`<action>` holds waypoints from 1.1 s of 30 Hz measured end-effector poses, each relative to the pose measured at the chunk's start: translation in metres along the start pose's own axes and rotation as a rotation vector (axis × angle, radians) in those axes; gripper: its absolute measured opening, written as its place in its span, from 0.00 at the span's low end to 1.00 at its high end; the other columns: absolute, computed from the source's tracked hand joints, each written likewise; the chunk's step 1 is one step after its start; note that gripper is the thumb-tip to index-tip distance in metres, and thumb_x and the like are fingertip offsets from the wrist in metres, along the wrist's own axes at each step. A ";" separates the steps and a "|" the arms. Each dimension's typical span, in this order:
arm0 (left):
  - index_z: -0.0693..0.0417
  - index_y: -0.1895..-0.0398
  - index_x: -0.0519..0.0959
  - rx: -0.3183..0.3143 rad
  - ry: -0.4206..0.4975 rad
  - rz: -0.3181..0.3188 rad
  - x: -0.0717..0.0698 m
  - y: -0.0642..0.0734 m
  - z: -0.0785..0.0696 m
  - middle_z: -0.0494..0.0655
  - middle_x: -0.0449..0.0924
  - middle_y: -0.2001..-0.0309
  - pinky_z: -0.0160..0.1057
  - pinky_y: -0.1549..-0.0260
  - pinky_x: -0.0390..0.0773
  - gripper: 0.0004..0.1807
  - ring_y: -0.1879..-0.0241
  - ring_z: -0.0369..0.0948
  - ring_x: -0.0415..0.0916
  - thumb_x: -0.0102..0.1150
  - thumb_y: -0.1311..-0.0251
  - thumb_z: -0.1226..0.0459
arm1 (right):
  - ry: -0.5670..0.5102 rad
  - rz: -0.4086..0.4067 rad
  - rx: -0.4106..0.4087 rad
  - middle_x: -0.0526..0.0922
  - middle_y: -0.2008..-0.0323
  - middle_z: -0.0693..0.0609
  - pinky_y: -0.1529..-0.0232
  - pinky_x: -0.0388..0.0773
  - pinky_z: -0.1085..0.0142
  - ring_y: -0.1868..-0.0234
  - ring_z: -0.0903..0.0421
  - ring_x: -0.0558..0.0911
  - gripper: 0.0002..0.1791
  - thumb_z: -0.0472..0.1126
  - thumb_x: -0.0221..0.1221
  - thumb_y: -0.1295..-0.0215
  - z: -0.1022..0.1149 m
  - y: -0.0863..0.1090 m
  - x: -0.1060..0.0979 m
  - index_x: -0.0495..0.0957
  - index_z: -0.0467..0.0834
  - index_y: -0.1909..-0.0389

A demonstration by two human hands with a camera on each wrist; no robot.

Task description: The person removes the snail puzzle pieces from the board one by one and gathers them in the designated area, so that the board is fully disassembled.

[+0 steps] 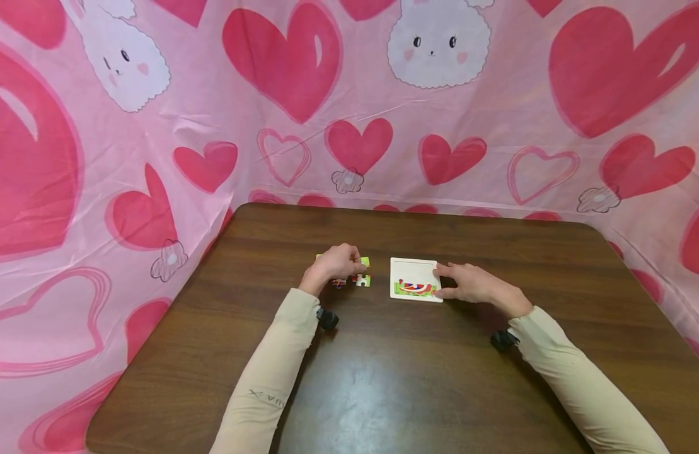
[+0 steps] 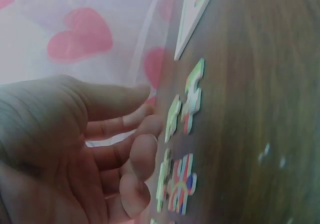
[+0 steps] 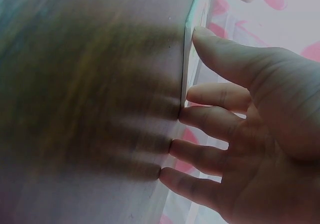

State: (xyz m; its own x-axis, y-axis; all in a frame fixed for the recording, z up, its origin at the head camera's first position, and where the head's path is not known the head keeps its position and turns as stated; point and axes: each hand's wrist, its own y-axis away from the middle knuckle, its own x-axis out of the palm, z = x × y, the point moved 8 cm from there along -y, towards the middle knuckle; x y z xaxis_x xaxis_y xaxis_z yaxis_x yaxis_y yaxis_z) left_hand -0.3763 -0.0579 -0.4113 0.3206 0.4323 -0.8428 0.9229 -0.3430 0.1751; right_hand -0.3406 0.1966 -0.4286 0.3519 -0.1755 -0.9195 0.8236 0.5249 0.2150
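Head view: the white tray (image 1: 408, 271) lies flat on the brown table (image 1: 406, 359); strips of a colored picture (image 1: 414, 289) fill its near part, and the far part shows plain white. Right hand (image 1: 471, 282) is at the tray's right side, thumb and forefinger spread apart along that edge. Left hand (image 1: 336, 261) is left of the tray, above loose puzzle pieces (image 1: 363, 282), its fingers bent downward. A pink heart-printed cloth (image 1: 355, 94) hangs beyond the tray.

Left wrist view: the nearest loose piece to the tray is a green-and-white piece (image 2: 192, 96); a red-striped piece (image 2: 181, 184) lies farther from it. Left fingers curl loosely; contact is poorly seen, so I cannot tell whether thumb and fingertip pinch a piece.

Right wrist view: thumb tip touches the tray's rim, forefinger beside it; the remaining fingers, nearly straight and apart, reach the table just beside the tray.
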 end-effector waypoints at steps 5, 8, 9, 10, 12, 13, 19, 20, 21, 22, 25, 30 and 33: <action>0.49 0.66 0.81 0.081 -0.019 -0.019 0.006 -0.003 -0.018 0.44 0.79 0.70 0.35 0.71 0.70 0.07 0.71 0.40 0.74 0.62 0.37 0.56 | 0.002 -0.009 0.000 0.63 0.29 0.38 0.34 0.63 0.39 0.29 0.34 0.63 0.36 0.55 0.63 0.36 0.001 0.000 -0.001 0.69 0.40 0.33; 0.47 0.63 0.80 0.102 -0.009 -0.004 0.011 -0.002 -0.028 0.44 0.80 0.68 0.36 0.72 0.70 0.06 0.72 0.40 0.74 0.61 0.36 0.56 | 0.014 -0.008 -0.013 0.64 0.29 0.37 0.35 0.64 0.39 0.30 0.33 0.64 0.36 0.56 0.62 0.36 0.002 0.000 0.000 0.70 0.40 0.33; 0.47 0.62 0.80 0.113 -0.009 -0.001 0.013 -0.002 -0.031 0.44 0.80 0.68 0.35 0.72 0.70 0.06 0.72 0.39 0.73 0.61 0.36 0.56 | 0.008 -0.007 -0.011 0.64 0.29 0.38 0.35 0.64 0.39 0.30 0.34 0.64 0.36 0.55 0.63 0.37 0.002 0.000 0.000 0.70 0.40 0.33; 0.47 0.62 0.80 0.121 -0.003 0.005 0.015 -0.002 -0.035 0.44 0.80 0.68 0.35 0.73 0.70 0.06 0.73 0.39 0.73 0.61 0.36 0.57 | 0.011 -0.007 -0.014 0.64 0.29 0.38 0.35 0.64 0.39 0.30 0.34 0.64 0.36 0.55 0.63 0.37 0.002 0.000 0.000 0.70 0.40 0.33; 0.48 0.61 0.80 0.130 0.012 0.021 0.019 -0.002 -0.041 0.44 0.81 0.68 0.35 0.75 0.71 0.07 0.75 0.39 0.74 0.61 0.36 0.57 | 0.014 -0.007 -0.017 0.64 0.29 0.37 0.35 0.64 0.40 0.30 0.33 0.64 0.36 0.55 0.63 0.36 0.002 0.000 0.001 0.69 0.40 0.33; 0.48 0.60 0.79 0.137 0.013 0.026 0.021 -0.002 -0.044 0.44 0.81 0.68 0.35 0.75 0.72 0.07 0.75 0.39 0.75 0.61 0.36 0.57 | 0.009 -0.005 -0.011 0.64 0.29 0.38 0.35 0.64 0.40 0.30 0.34 0.64 0.36 0.55 0.63 0.36 0.001 0.000 0.001 0.69 0.40 0.33; 0.50 0.59 0.79 0.172 -0.023 0.034 0.032 -0.005 -0.060 0.43 0.82 0.64 0.35 0.68 0.72 0.09 0.69 0.39 0.75 0.62 0.37 0.57 | 0.002 0.001 0.002 0.63 0.29 0.37 0.34 0.63 0.39 0.29 0.34 0.63 0.36 0.55 0.63 0.36 -0.001 0.000 0.000 0.69 0.41 0.32; 0.50 0.58 0.78 0.179 -0.035 0.036 0.034 -0.005 -0.063 0.43 0.82 0.63 0.35 0.67 0.72 0.09 0.68 0.39 0.74 0.62 0.37 0.57 | 0.004 0.002 0.004 0.63 0.29 0.37 0.34 0.63 0.39 0.29 0.34 0.63 0.36 0.55 0.62 0.36 -0.001 0.000 -0.001 0.69 0.41 0.32; 0.50 0.57 0.78 0.186 -0.046 0.038 0.036 -0.006 -0.065 0.44 0.82 0.63 0.36 0.66 0.72 0.10 0.66 0.39 0.74 0.62 0.37 0.57 | 0.004 0.002 0.005 0.63 0.29 0.37 0.34 0.63 0.39 0.29 0.33 0.63 0.36 0.55 0.62 0.36 -0.001 0.000 -0.001 0.69 0.41 0.32; 0.50 0.56 0.78 0.191 -0.057 0.042 0.037 -0.006 -0.067 0.44 0.82 0.62 0.36 0.65 0.73 0.11 0.66 0.40 0.75 0.62 0.37 0.57 | 0.004 0.001 0.007 0.63 0.29 0.37 0.34 0.63 0.39 0.29 0.33 0.63 0.35 0.55 0.62 0.36 -0.001 0.000 -0.001 0.69 0.41 0.33; 0.51 0.54 0.78 0.192 -0.090 0.057 0.042 -0.007 -0.071 0.44 0.82 0.63 0.38 0.63 0.75 0.13 0.65 0.40 0.76 0.62 0.37 0.57 | 0.004 0.003 0.001 0.64 0.29 0.37 0.34 0.63 0.39 0.30 0.33 0.64 0.35 0.55 0.62 0.36 -0.001 -0.001 -0.001 0.69 0.41 0.33; 0.50 0.54 0.79 0.160 -0.152 0.066 0.048 -0.010 -0.074 0.44 0.83 0.61 0.38 0.58 0.75 0.14 0.61 0.40 0.77 0.63 0.39 0.55 | -0.005 0.005 -0.011 0.63 0.29 0.36 0.34 0.63 0.39 0.29 0.33 0.63 0.35 0.54 0.62 0.36 0.000 -0.001 -0.001 0.69 0.40 0.33; 0.49 0.56 0.79 0.134 -0.176 0.071 0.052 -0.013 -0.075 0.43 0.83 0.59 0.38 0.59 0.75 0.14 0.60 0.41 0.76 0.64 0.40 0.54 | -0.007 -0.001 -0.018 0.63 0.29 0.36 0.34 0.63 0.39 0.30 0.32 0.64 0.34 0.54 0.62 0.36 -0.001 -0.001 -0.001 0.70 0.40 0.33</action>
State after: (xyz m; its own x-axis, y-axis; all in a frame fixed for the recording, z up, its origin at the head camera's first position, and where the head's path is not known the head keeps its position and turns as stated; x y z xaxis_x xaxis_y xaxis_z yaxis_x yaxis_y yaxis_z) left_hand -0.3556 0.0314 -0.4191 0.3310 0.2546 -0.9086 0.8587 -0.4806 0.1781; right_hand -0.3418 0.1970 -0.4283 0.3540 -0.1819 -0.9174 0.8160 0.5394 0.2079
